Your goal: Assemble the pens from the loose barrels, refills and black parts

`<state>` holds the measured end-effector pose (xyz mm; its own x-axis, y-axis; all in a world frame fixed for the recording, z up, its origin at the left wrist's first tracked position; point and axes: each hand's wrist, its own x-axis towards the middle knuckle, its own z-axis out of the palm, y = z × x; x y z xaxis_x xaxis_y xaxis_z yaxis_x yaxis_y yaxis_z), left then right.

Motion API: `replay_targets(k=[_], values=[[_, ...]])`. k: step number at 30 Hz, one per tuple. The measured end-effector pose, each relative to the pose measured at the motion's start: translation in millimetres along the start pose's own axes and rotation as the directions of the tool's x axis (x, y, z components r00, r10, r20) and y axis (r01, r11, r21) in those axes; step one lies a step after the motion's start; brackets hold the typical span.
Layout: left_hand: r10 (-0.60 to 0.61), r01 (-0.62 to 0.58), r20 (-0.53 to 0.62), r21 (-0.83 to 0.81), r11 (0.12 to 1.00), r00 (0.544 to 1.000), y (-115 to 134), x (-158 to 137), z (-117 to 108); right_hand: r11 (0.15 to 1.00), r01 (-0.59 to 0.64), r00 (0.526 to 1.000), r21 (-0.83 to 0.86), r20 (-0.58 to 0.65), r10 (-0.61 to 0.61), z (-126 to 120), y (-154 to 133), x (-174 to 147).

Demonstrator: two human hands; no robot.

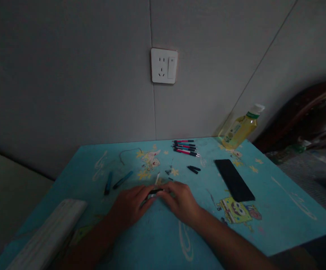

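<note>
My left hand (132,202) and my right hand (180,198) meet at the front middle of the table, fingers closed in pinches. Between them they hold a pen (155,191), of which a dark part shows; the fingers hide much of it. Just beyond the fingertips a thin pale stick (157,177) points away. Left of my left hand lie a blue pen barrel (108,183) and a second blue pen barrel (123,180), both with dark ends. Small black pen parts (193,169) rest beyond my right hand, near a few tiny dark bits (168,171).
Several red, blue and black pens (184,147) lie in a row near the wall. A black phone (233,180) lies at right. Behind it a bottle of yellow liquid (240,129) stands at the back corner. A long white object (50,232) occupies the table's left front.
</note>
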<state>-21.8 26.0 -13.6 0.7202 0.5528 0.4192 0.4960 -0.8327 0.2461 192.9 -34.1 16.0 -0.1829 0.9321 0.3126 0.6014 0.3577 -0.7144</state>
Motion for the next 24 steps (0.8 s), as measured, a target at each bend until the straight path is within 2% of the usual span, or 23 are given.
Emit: replay_targets(k=[4, 8, 10, 16, 18, 20, 22, 24], values=[[-0.006, 0.005, 0.020, 0.042, 0.999, 1.000, 5, 2, -4, 0.995, -0.013, 0.999, -0.101, 0.028, 0.016, 2, 5, 1], [-0.089, 0.085, 0.045, 0.073, 0.994, 0.995, 2, 5, -13, 0.999, 0.034, 0.998, -0.019, 0.047, -0.033, 3, 11, 4], [-0.092, 0.088, 0.066, 0.067, 0.994, 0.994, 1, 5, -14, 0.999, 0.044, 0.998, -0.002, 0.052, -0.044, 3, 11, 4], [-0.071, 0.067, 0.128, 0.039, 0.997, 0.989, 4, 3, -6, 0.985, 0.098, 0.987, -0.141, 0.139, -0.078, 0, 13, 6], [-0.086, 0.075, 0.147, 0.079, 0.994, 0.985, 4, 3, -3, 0.979, 0.071, 0.994, -0.192, 0.093, -0.054, -4, 20, 10], [-0.102, 0.084, 0.155, 0.121, 0.989, 0.983, 5, 4, -2, 0.972, -0.007, 1.000, -0.236, -0.024, 0.002, -10, 30, 15], [-0.139, 0.121, 0.139, 0.129, 0.984, 0.980, 6, 4, -3, 0.955, -0.087, 0.989, -0.283, -0.136, 0.050, -15, 40, 19], [-0.182, 0.172, 0.107, 0.099, 0.980, 0.978, 8, 5, -3, 0.928, -0.141, 0.981, -0.345, -0.178, 0.082, -17, 49, 23]])
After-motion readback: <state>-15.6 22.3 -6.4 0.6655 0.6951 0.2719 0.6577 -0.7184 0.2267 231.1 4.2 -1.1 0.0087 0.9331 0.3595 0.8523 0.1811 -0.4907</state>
